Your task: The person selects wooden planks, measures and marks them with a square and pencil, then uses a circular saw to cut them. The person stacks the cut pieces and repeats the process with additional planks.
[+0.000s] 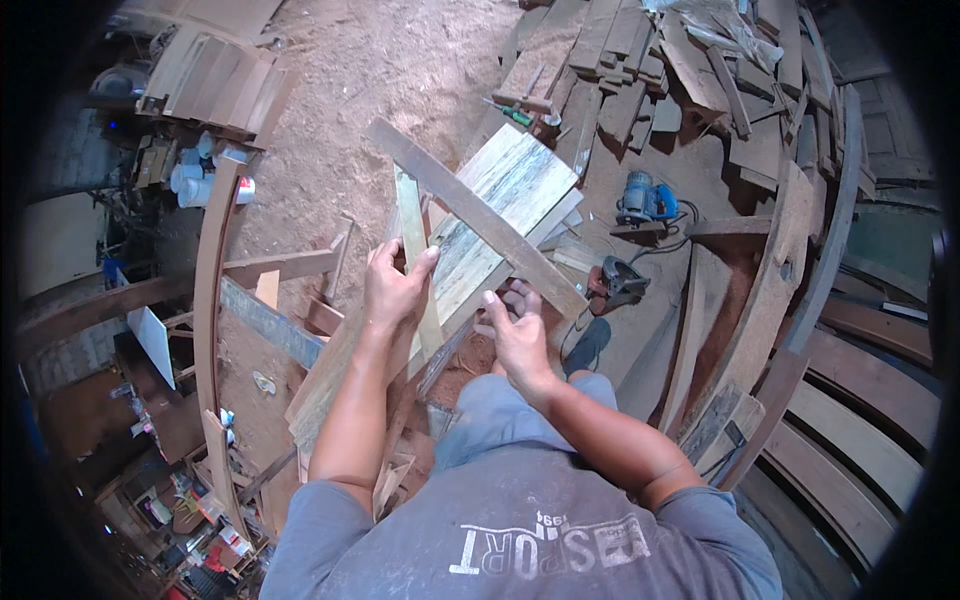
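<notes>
Large worn pale lettering crosses the grey shirt (430, 530) at bottom centre. At the frame's centre, the left hand (394, 290) pinches a narrow pale strip (410, 212) between thumb and fingers. The right hand (520, 335), loosely curled, sits by the lower end of a brown bar (470, 208) lying across boards (525, 172); its grip cannot be told.

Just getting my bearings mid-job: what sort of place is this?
Probably a woodworking shop: piled boards at the upper right, a floor strewn with what looks like sawdust, and a blue corded power tool.
</notes>
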A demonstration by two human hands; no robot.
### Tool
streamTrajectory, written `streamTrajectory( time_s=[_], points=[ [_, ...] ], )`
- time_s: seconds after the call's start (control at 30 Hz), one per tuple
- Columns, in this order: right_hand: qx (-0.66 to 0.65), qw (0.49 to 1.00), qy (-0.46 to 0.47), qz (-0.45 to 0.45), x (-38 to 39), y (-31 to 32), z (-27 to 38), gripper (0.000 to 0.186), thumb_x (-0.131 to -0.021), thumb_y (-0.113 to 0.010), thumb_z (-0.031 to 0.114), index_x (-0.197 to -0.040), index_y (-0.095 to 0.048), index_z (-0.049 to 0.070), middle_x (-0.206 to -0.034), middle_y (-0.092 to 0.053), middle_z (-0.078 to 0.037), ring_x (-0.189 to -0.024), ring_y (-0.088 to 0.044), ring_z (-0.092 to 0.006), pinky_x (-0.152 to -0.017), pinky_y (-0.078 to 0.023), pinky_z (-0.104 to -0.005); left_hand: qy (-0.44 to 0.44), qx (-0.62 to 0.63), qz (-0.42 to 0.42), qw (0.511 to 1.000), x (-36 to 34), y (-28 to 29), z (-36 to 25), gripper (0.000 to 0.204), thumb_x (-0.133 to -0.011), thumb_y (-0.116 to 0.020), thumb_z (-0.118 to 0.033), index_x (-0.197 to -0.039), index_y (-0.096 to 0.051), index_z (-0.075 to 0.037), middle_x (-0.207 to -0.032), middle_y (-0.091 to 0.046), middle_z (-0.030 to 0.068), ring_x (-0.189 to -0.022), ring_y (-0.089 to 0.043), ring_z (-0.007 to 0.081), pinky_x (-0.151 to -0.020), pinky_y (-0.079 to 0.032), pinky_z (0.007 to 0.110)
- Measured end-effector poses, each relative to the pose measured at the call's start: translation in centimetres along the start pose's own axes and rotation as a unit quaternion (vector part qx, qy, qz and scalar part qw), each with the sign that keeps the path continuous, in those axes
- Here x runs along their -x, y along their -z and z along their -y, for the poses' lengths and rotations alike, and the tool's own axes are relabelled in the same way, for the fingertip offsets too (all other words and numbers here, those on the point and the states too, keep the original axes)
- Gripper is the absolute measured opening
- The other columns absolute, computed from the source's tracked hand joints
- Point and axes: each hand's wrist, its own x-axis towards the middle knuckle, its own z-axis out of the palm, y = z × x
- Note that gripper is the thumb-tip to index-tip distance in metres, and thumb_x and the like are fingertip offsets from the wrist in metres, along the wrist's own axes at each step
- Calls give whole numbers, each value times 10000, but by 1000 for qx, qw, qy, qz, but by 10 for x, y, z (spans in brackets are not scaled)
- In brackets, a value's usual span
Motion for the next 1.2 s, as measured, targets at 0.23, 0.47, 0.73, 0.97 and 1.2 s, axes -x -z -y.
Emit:
streamTrajectory(
  time_s=[0.23,0.47,0.73,0.97,1.2],
  points=[
    [12,1000,-19,4,3,3,11,650,-1087,-736,221,-1549,-356,-36,-1400,-604,-208,-1189,-688,-266,-931,-653,-417,150,356,127,914,-8,15,11,427,-881,-925,-156,-1212,-729,28,-1080,-751,83,-1006,-691,131,-847,-584,305],
    [9,999,-37,-24,3,3,5,638,-1069,-764,216,-1520,-399,-49,-1348,-635,-214,-1140,-711,-267,-930,-658,-409,-107,64,5,992,-5,14,-39,328,-869,-938,-202,-1157,-809,-113,-1632,-491,185,-1535,-472,359,-1250,-390,525],
    [-6,998,-54,-24,1,1,12,655,-1042,-803,212,-1506,-432,-64,-1333,-657,-196,-1107,-721,-249,-924,-654,-385,-80,111,43,990,-8,-3,-36,223,-945,-846,-134,-1135,-840,-17,-1746,-405,168,-1594,-418,362,-1264,-399,471],
    [-19,997,-70,-9,-3,8,12,560,-1018,-835,210,-1420,-551,-56,-1267,-707,-145,-1110,-721,-219,-931,-636,-371,-3,218,64,974,-5,-7,-32,220,-979,-801,-98,-1163,-827,18,-1765,-372,160,-1603,-414,333,-1243,-432,450],
    [50,994,-98,27,-8,17,22,535,-1012,-843,219,-1405,-585,-37,-1234,-729,-124,-1122,-715,-198,-957,-615,-370,-18,188,79,979,-7,-6,-33,200,-1021,-734,-65,-1175,-803,42,-1787,-321,148,-1588,-439,310,-1196,-482,422]
  ],
)
